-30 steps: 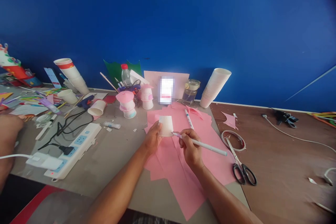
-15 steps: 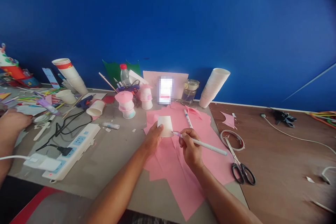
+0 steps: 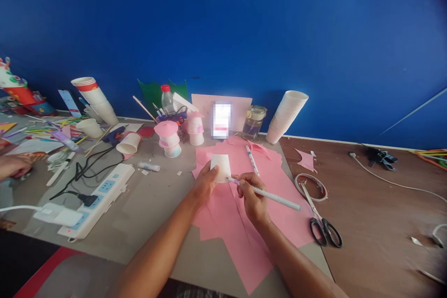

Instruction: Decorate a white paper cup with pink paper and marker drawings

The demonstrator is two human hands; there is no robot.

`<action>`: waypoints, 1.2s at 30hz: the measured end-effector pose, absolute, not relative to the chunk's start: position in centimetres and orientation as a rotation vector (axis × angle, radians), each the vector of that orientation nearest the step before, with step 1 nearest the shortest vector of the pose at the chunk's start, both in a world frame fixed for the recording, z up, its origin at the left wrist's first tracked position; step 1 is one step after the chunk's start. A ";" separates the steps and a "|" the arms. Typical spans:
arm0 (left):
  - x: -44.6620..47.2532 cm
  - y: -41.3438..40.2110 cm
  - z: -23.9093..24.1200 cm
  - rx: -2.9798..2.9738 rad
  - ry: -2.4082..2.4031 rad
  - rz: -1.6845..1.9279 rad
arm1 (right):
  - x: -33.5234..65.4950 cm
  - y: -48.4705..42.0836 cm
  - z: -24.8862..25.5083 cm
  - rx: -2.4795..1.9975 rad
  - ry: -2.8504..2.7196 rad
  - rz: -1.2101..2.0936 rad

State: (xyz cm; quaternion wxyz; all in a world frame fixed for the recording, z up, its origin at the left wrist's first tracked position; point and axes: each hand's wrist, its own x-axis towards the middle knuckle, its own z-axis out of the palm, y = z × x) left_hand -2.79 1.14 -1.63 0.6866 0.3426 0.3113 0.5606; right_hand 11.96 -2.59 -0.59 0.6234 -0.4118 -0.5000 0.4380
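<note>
A white paper cup (image 3: 221, 167) is held upside down in my left hand (image 3: 205, 186), the thumb lying across its side. My right hand (image 3: 254, 198) is closed round a marker pen (image 3: 275, 197), whose tip meets the cup's wall near the lower rim. Both hands are above several sheets of pink paper (image 3: 240, 242). Another marker (image 3: 252, 160) lies on the paper just beyond my right hand. To the right, a roll of tape (image 3: 326, 193) lies beside black-handled scissors (image 3: 324, 232).
A tall stack of paper cups (image 3: 286, 116), a glass jar (image 3: 253, 121) and a lit phone (image 3: 221, 121) stand by the blue wall. Pink-roofed cup towers (image 3: 168, 137) are left of them. A power strip (image 3: 101, 200) lies left; another person's hand (image 3: 16, 166) is at the far left.
The pen tip has shifted slightly left along the cup's lower edge. At the far left, the other person's hand has moved down and back. My left hand still holds the cup.
</note>
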 end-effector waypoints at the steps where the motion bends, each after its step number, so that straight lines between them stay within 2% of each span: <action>1: -2.8 1.1 -1.6 0.767 0.696 1.257 | 12.0 -2.6 -0.6 -0.942 -1.151 1.010; 18: -2.7 0.9 -1.3 0.769 0.685 1.243 | 11.9 -2.8 -0.3 -0.967 -1.297 0.945; 36: -2.8 1.1 -1.2 0.752 0.701 1.259 | 12.0 -2.3 -0.9 -0.979 -1.103 1.010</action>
